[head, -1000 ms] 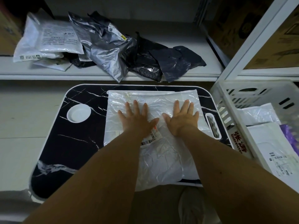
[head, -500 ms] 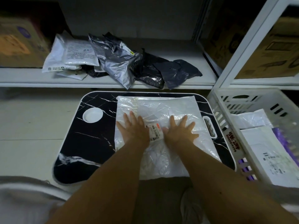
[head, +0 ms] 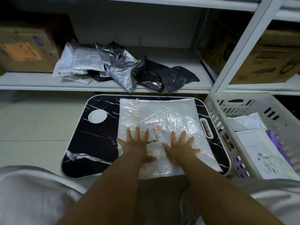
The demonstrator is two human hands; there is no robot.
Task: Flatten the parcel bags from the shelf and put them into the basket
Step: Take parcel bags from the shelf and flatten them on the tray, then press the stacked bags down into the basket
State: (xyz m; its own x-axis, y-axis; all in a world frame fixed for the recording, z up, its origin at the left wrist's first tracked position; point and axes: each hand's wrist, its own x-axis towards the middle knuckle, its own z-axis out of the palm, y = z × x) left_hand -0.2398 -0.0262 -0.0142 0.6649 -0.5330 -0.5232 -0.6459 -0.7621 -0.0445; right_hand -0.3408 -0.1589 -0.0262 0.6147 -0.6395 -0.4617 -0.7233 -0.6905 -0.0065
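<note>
The white parcel bag (head: 164,120) is pressed flat on the surface's (head: 90,143) right half, left hand (head: 136,146) and right hand (head: 180,147) spread open on its near part. The basket (head: 217,114) sits just off the right edge, nearer the right hand.

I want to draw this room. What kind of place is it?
Probably a storeroom or parcel-sorting corner. White metal shelves hold brown cardboard boxes and crumpled silver and black plastic parcel bags, and a white slotted plastic basket holds flattened bags.
</note>
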